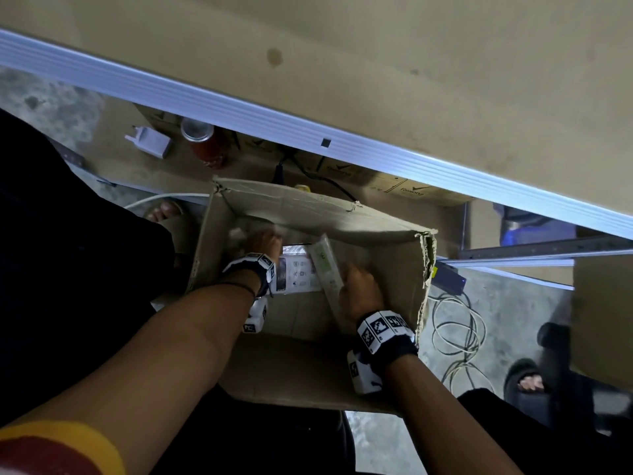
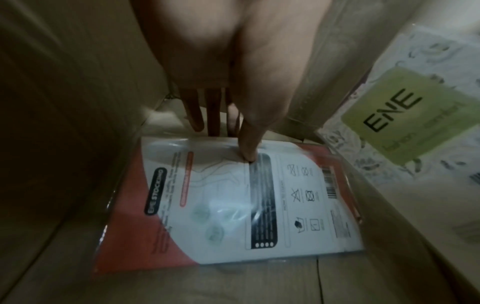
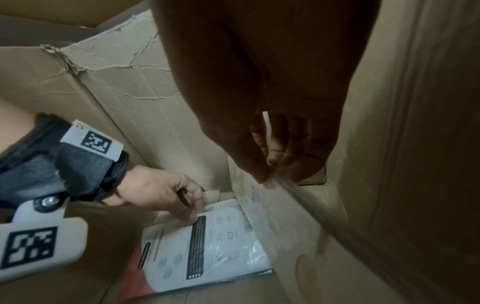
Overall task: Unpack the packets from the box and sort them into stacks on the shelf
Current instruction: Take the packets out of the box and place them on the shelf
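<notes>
An open cardboard box (image 1: 387, 231) stands on the floor below the shelf (image 1: 411, 63). A red-and-white packet (image 2: 233, 205) lies flat on the box bottom. My left hand (image 2: 233, 144) pinches its far edge, thumb on top and fingers beyond the edge; the same hand (image 1: 265, 243) shows deep in the box in the head view. A white packet with a green label (image 1: 325, 265) stands on edge against the right wall. My right hand (image 3: 272, 168) grips its clear-wrapped upper edge. The green packet (image 2: 405, 115) reads ENE.
Under the shelf sit a red can (image 1: 205, 145), a white charger (image 1: 150, 142) and printed cartons (image 1: 411, 190). Coiled cables (image 1: 455, 323) lie on the floor right of the box. My sandalled foot (image 1: 164, 210) is left of it, another foot (image 1: 527, 378) at right.
</notes>
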